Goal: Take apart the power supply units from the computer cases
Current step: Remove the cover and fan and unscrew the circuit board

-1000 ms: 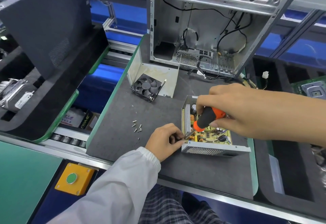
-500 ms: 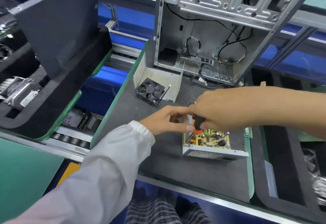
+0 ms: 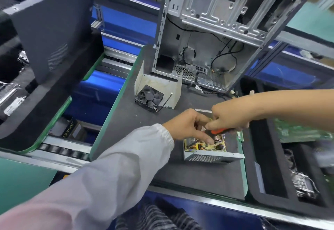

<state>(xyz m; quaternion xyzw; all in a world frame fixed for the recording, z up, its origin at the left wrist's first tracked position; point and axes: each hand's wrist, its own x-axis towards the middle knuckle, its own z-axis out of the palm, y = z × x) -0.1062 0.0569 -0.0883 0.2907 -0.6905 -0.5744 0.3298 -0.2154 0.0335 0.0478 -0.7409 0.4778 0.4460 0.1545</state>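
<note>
Working left to right, the fan (image 3: 149, 98) with its bent metal cover (image 3: 173, 86) lies in the upper middle of the grey desk (image 3: 126, 121), in front of the open computer case (image 3: 207, 48). In the centre the left hand (image 3: 188, 127) reaches into the opened power supply unit (image 3: 211, 152), with the fingers curled as for a pinch; what it pinches I cannot tell. The right hand (image 3: 229, 117) grips the orange screwdriver (image 3: 219, 131) just above the yellow circuit board (image 3: 202, 145). To do this step well, I judge the left hand should steady the board while the screwdriver stays straight on the screw, away from the small components.
</note>
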